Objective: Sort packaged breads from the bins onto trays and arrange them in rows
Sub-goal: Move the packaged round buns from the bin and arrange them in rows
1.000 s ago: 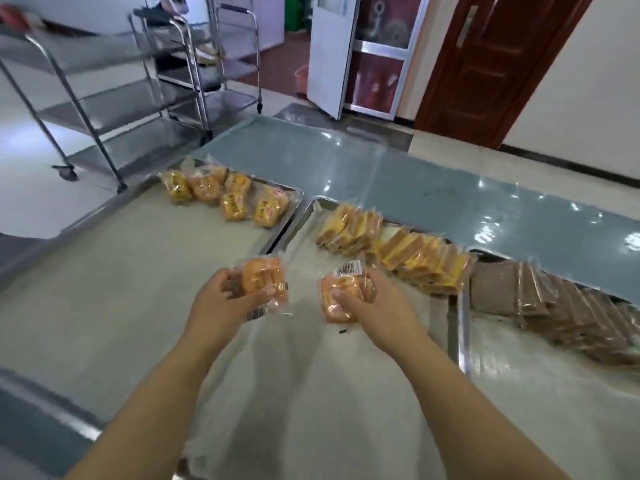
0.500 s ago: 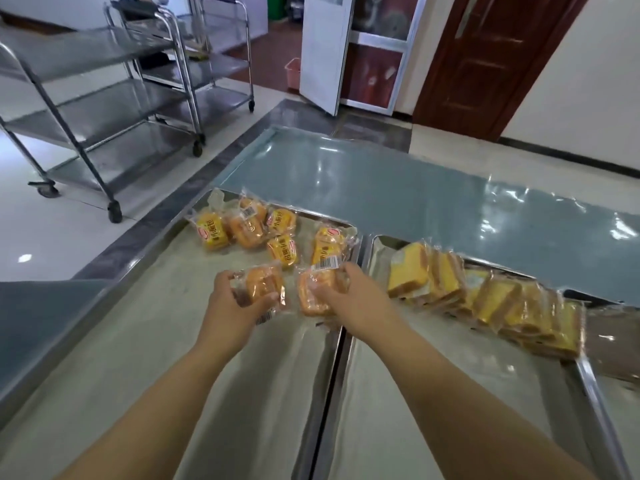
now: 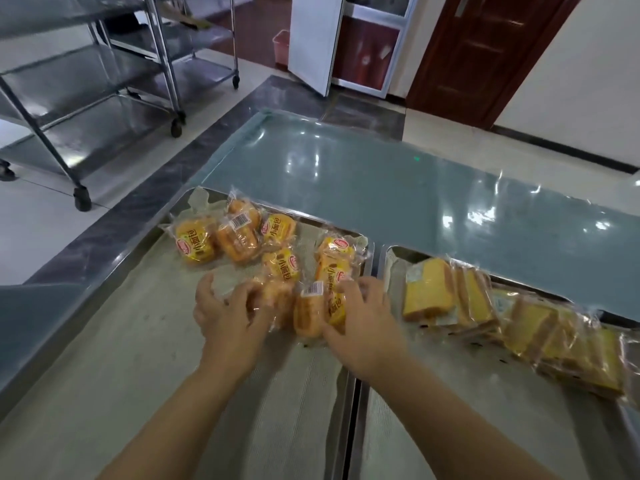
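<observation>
Left hand (image 3: 227, 317): fingers curled round a bun pack (image 3: 277, 299), low over the left tray (image 3: 121, 358).
Right hand (image 3: 363, 320): grips a barcode pack (image 3: 310, 311) by that tray's right rim.
Placement: probably best set side by side, edges parallel, just short of the buns (image 3: 239, 233) at the tray's far end.

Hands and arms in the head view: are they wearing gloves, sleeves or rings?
No. The left hand and the right hand are bare: no gloves, and no rings that I can see. The left forearm and right forearm show no sleeve, watch or bracelet down to the picture's bottom edge.
</observation>
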Tool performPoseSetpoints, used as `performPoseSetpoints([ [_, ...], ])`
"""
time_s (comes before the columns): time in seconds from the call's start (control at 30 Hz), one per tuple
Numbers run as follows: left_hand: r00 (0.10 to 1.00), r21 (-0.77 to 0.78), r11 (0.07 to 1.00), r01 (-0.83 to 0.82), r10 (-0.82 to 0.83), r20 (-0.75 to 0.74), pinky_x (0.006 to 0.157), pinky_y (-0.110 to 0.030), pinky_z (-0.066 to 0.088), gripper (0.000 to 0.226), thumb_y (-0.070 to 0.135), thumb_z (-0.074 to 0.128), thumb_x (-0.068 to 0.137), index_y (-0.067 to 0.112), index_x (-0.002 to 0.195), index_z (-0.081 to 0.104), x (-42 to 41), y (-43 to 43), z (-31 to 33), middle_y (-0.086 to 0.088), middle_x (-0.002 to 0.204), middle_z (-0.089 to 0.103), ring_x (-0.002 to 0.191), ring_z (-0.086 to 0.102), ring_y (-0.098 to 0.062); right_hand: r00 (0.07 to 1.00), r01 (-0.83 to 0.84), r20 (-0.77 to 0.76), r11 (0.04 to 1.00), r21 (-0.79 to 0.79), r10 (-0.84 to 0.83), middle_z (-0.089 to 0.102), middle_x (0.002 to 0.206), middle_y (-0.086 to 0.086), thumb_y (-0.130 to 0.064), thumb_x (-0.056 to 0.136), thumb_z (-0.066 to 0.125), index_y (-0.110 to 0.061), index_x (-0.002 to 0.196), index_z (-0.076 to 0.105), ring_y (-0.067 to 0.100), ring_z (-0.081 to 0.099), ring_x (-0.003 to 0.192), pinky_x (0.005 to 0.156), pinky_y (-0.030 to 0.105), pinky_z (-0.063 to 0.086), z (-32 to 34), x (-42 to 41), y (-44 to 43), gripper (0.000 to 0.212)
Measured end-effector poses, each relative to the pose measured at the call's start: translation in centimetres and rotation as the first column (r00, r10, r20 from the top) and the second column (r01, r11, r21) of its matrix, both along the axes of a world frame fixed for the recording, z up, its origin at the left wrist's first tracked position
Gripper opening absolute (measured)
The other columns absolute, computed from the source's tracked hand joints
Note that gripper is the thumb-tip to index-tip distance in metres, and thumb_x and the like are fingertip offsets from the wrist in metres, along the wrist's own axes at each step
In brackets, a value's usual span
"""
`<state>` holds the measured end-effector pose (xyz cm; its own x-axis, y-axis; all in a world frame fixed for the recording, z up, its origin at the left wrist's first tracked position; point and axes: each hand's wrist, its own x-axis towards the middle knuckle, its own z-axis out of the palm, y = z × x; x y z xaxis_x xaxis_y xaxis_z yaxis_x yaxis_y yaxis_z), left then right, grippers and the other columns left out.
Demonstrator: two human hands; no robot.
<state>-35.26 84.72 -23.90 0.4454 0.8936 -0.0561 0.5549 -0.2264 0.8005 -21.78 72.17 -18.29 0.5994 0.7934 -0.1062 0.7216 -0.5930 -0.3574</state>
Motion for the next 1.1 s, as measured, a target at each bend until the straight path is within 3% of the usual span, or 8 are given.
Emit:
performPoseSetpoints([
  [0.17, 0.998, 0.071, 0.996, -0.054, 0.053, 0.02, 0.094, -0.036, 0.032, 0.053, 0.029, 0.071, 0.08, 0.021, 0.126, 0.044, -1.0, -0.8, -0.5, -0.006, 0.136, 0.027, 0.119, 0.027, -0.021, 0.999, -0.042, 0.034, 0.999, 0.016, 0.041, 0.02, 0.142, -0.001, -0.039, 0.088, 0.061, -0.031, 0.13, 0.046, 0.019, 0.025, 0.131, 0.102, 0.027, 0.035, -1.8, -0.5, -0.3, 0.045],
  [0.3, 0.997, 0.088, 0.996, -0.023, 0.016, 0.081, 0.089, -0.035, 0.043, 0.037, 0.027, 0.071, 0.081, 0.019, 0.111, 0.052, 0.2, 0.1, 0.0, -0.006, 0.131, 0.032, 0.12, 0.037, -0.028, 0.997, 0.065, -0.041, 0.986, 0.153, -0.06, 0.03, 0.132, -0.005, -0.029, 0.088, 0.065, -0.028, 0.119, 0.054, 0.012, 0.03, 0.127, 0.092, 0.017, 0.031, -2.1, -0.5, 0.3, 0.033],
  [0.4, 0.992, 0.082, 0.997, -0.013, 0.002, 0.126, 0.091, -0.03, 0.044, 0.037, 0.022, 0.071, 0.082, 0.016, 0.112, 0.05, 1.1, 0.9, 1.0, -0.003, 0.142, 0.024, 0.114, 0.041, -0.017, 0.995, 0.088, -0.065, 0.989, 0.118, -0.081, 0.032, 0.131, -0.007, -0.033, 0.088, 0.065, -0.028, 0.123, 0.053, 0.009, 0.031, 0.124, 0.095, 0.02, 0.033, -1.9, -0.2, 0.6, 0.037],
  [0.5, 0.998, 0.133, 0.99, 0.046, -0.038, -0.057, 0.099, -0.035, 0.039, 0.051, 0.03, 0.069, 0.083, 0.014, 0.124, 0.045, 1.0, 1.4, 1.3, -0.004, 0.147, 0.021, 0.121, 0.041, -0.02, 0.996, 0.021, -0.092, 1.0, -0.002, -0.021, 0.032, 0.134, -0.005, -0.038, 0.088, 0.064, -0.029, 0.131, 0.048, 0.012, 0.035, 0.124, 0.105, 0.032, 0.039, -0.8, 0.3, 0.6, 0.047],
  [0.6, 0.927, 0.152, 0.985, 0.083, -0.02, -0.375, 0.109, -0.052, 0.022, 0.063, 0.048, 0.063, 0.082, 0.024, 0.135, 0.038, 0.4, 1.2, 2.0, -0.008, 0.152, 0.016, 0.138, 0.019, -0.037, 0.988, -0.098, -0.134, 0.986, -0.136, 0.079, 0.036, 0.136, 0.0, -0.043, 0.088, 0.061, -0.03, 0.136, 0.043, 0.017, 0.045, 0.119, 0.102, 0.037, 0.044, 1.7, 0.7, 0.2, 0.054],
  [0.8, 0.825, 0.152, 0.969, 0.197, -0.08, -0.56, 0.101, -0.049, 0.035, 0.065, 0.056, 0.057, 0.083, 0.021, 0.135, 0.039, -1.5, -2.1, 5.6, -0.011, 0.141, 0.029, 0.125, 0.036, -0.036, 0.958, -0.285, -0.077, 0.883, -0.373, 0.277, 0.052, 0.129, 0.007, -0.045, 0.091, 0.057, -0.021, 0.136, 0.045, 0.023, 0.052, 0.113, 0.094, 0.036, 0.046, 7.6, 0.4, -4.0, 0.052],
  [0.9, 0.818, 0.118, 0.947, 0.299, -0.19, -0.543, 0.097, -0.047, 0.04, 0.062, 0.053, 0.058, 0.084, 0.024, 0.136, 0.039, -2.2, -4.6, 7.0, -0.008, 0.142, 0.038, 0.123, 0.042, -0.034, 0.961, -0.275, -0.079, 0.875, -0.399, 0.266, 0.053, 0.133, 0.004, -0.043, 0.092, 0.056, -0.021, 0.137, 0.044, 0.023, 0.051, 0.117, 0.091, 0.033, 0.043, 9.5, 0.0, -8.0, 0.051],
  [1.1, 0.725, 0.11, 0.848, 0.519, -0.369, -0.581, 0.079, -0.031, 0.049, 0.029, 0.047, 0.056, 0.087, 0.024, 0.105, 0.054, -1.7, -13.2, 9.7, 0.001, 0.108, 0.059, 0.091, 0.054, -0.016, 0.984, -0.176, -0.043, 0.902, -0.394, 0.173, 0.048, 0.139, 0.002, -0.048, 0.09, 0.057, -0.022, 0.138, 0.043, 0.023, 0.047, 0.123, 0.096, 0.034, 0.04, 11.2, 0.4, -18.6, 0.056],
])
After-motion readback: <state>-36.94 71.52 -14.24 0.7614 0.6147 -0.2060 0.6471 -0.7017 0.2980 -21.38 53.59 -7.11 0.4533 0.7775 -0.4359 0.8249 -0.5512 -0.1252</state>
